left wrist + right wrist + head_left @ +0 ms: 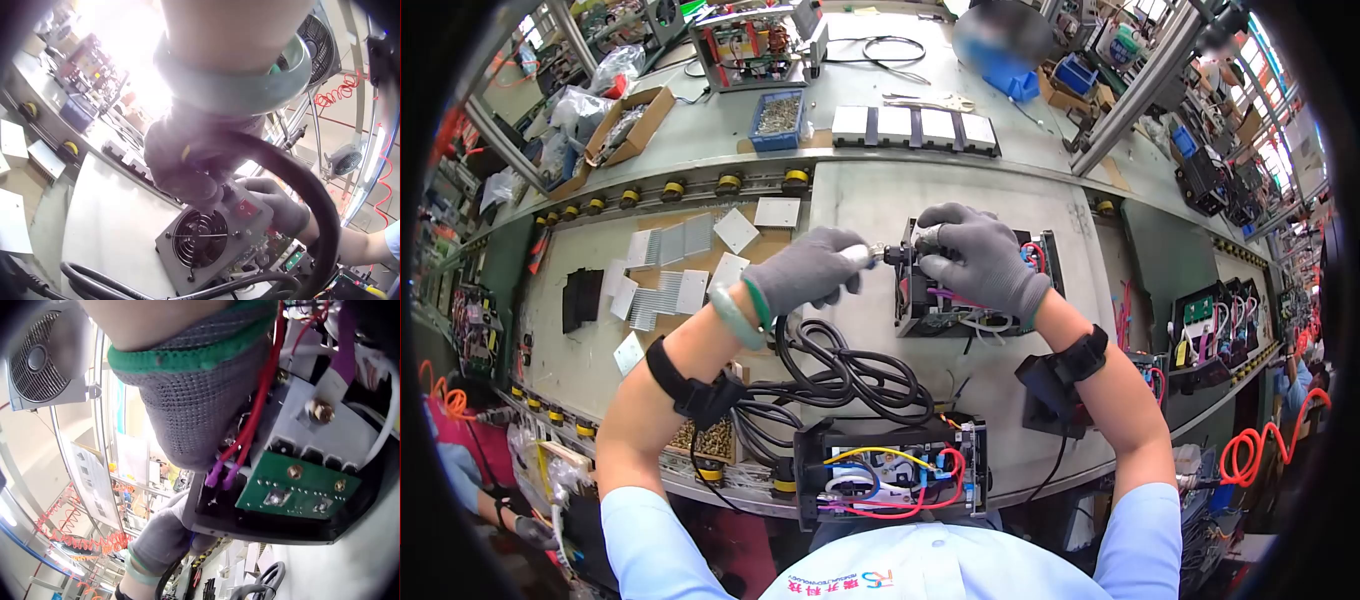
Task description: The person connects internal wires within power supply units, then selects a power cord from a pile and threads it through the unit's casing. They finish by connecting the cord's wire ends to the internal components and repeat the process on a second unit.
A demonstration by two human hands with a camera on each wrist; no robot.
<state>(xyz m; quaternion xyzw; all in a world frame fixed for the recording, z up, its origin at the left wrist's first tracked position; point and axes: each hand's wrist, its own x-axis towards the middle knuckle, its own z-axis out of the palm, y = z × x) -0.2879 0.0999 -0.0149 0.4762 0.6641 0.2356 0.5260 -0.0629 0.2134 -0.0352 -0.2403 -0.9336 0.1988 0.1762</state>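
My gloved left hand [815, 268] grips the end of a thick black cable [322, 206] against the panel of an open black electrical unit [912, 308]. That panel carries a round fan [199, 237] and a red rocker switch [247, 209]. From the other side, my gloved right hand [982, 262] holds the top of the same panel, its fingers curled over the edge. Behind the panel are a green circuit board [300, 487] and red wires [265, 394]. Between the hands, a black fitting [894, 256] sits at the panel. The left fingers hide the cable's tip.
The cable's loose coils [850, 375] lie in front of the left hand. A second open unit [808, 480] stands close to my body. Finned metal plates [685, 240] are spread on the left. Along the back are a blue bin [778, 140] and a long white-and-black part [915, 130].
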